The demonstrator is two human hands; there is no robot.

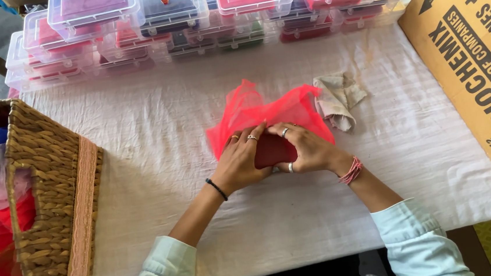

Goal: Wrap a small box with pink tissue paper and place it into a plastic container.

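Note:
A dark red pouch-like item point(272, 150) lies on the white cloth-covered table point(298, 210), with a sheet of bright pink-red net fabric point(255, 111) spread under and behind it. My left hand point(238, 162) presses on the item's left side, fingers reaching onto the net. My right hand point(307, 147) clasps its right side. Both hands meet over the item and partly hide it. Rings sit on several fingers; a black band circles the left wrist and a pink thread band the right.
A wicker basket point(51, 194) holding coloured net fabrics stands at the left edge. Stacked clear plastic boxes point(189, 14) with coloured contents line the far edge. A crumpled beige cloth point(337, 98) lies right of the net. A large cardboard box point(473, 61) fills the right side.

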